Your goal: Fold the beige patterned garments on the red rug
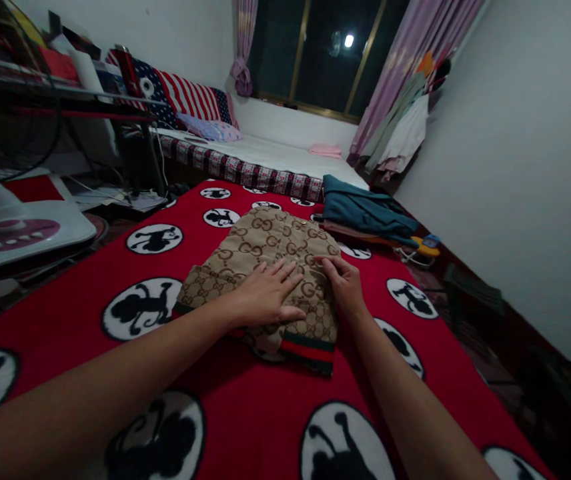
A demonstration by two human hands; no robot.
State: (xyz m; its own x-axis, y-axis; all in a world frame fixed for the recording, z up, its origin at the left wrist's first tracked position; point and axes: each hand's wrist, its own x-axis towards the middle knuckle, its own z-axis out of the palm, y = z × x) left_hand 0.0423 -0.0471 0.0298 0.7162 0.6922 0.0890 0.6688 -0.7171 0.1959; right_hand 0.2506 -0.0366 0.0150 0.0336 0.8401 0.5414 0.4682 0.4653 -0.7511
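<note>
A pair of tan shorts (260, 247) with a brown letter pattern lies spread on the red blanket (245, 433). Its legs point toward me, and one hem carries a green and red striped band. My left hand (268, 293) rests flat on the middle of the shorts, fingers stretched out. On their right side, my right hand (341, 280) is closed in a pinch. A thin pale cord seems to run from its fingertips across the fabric; its ends cannot be made out.
Behind the shorts to the right lies a folded teal garment (365, 210). A bed (275, 150) stands under the window. At left are a black desk (130, 120), a fan (10, 100) and a white plastic appliance (25, 220). Clothes (405, 133) hang by the right wall.
</note>
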